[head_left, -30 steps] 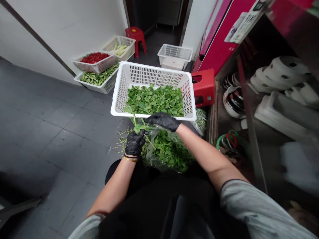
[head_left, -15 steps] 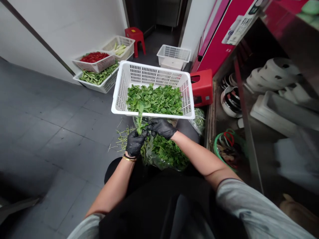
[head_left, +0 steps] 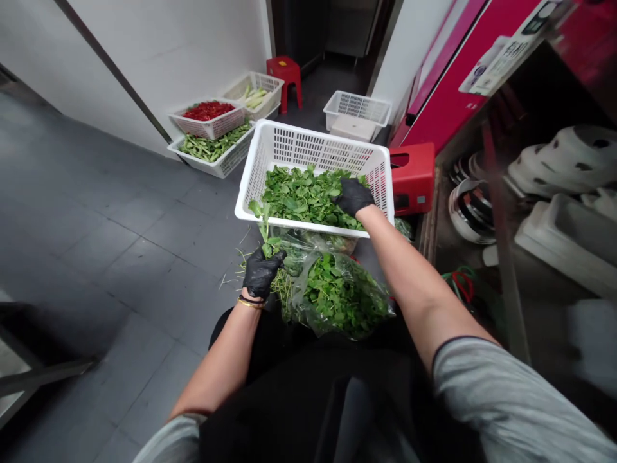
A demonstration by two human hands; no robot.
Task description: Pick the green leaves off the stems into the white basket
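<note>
My left hand (head_left: 263,273), in a black glove, is closed around a sprig of leafy greens (head_left: 266,235) whose leaves point up in front of the basket. My right hand (head_left: 354,196), gloved the same way, reaches into the right side of a white slotted basket (head_left: 318,225). Its fingertips are among the picked green leaves (head_left: 301,196) and are partly hidden, so their grip does not show. Below the basket, a clear plastic bag (head_left: 308,308) holds more greens (head_left: 347,299). Thin loose stems (head_left: 284,289) lie beside the bag, near my left hand.
Along the wall stand baskets with red chillies (head_left: 209,110), green pods (head_left: 216,145) and pale vegetables (head_left: 254,96). A red stool (head_left: 286,74) is behind them. Another red stool (head_left: 419,170) touches the basket's right side. Shelves with bowls (head_left: 470,209) line the right.
My right hand has left my left hand and moved up and right into the basket. My left hand keeps its sprig. The whole view has shifted slightly.
</note>
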